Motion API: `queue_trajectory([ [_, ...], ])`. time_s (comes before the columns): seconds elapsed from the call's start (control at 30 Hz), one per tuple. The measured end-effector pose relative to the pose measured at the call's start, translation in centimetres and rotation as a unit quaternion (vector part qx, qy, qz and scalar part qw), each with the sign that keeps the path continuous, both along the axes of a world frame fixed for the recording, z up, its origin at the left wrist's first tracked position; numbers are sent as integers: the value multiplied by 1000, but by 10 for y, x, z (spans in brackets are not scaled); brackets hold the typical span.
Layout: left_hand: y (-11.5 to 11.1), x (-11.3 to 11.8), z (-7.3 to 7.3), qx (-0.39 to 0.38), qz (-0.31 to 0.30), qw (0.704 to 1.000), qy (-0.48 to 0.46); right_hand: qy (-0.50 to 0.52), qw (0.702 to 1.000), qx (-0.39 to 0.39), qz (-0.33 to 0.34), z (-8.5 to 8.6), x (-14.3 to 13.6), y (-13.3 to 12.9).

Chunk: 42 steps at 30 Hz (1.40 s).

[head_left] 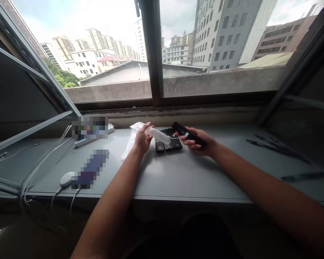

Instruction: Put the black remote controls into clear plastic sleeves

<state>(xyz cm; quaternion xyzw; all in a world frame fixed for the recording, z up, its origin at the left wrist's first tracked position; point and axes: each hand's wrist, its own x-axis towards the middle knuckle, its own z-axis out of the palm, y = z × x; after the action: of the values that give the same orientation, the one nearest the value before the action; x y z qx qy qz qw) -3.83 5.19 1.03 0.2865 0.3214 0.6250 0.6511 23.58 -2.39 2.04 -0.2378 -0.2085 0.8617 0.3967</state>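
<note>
A white, translucent plastic sleeve (pixel 159 136) is pinched in my left hand (pixel 144 139), its free end reaching right over the remotes. My right hand (pixel 201 141) is wrapped round a black remote control (pixel 187 133), held tilted above the desk with its far end up and to the left; its button side cannot be made out. Between the hands, several black remote controls (pixel 169 146) lie side by side on the desk, partly covered by the sleeve. More white plastic sleeves (pixel 127 149) rest on the desk just left of my left hand.
The grey desk (pixel 162 183) runs along a window. At the left lie a power strip (pixel 79 142), a white round charger (pixel 67 178), a blurred-out flat item (pixel 90 171) and loose white cables (pixel 40 163). Dark cables (pixel 278 147) lie at the right, by a metal frame.
</note>
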Motion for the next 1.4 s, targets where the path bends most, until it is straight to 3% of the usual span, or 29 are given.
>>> queue_trajectory([
  [0.13,-1,0,1,-1,0,1000,-1,21,1000,-5,-7,1,-4,-2],
  [0.33,0,-3,0,0,-3,1000,-1,-6,992,-15,-124,4,-18,-3],
  [0.53,3,-3,-2,1,-2,1000,-4,1,998,6,-66,3,-12,-7],
  [0.67,3,-3,-3,0,-1,1000,0,29,997,15,-64,3,-11,-8],
  [0.93,3,-3,-2,-3,-5,1000,-5,0,976,19,-215,7,-17,-7],
  [1.4,4,-4,-2,-12,-3,1000,-19,-46,983,36,-172,8,-22,-9],
])
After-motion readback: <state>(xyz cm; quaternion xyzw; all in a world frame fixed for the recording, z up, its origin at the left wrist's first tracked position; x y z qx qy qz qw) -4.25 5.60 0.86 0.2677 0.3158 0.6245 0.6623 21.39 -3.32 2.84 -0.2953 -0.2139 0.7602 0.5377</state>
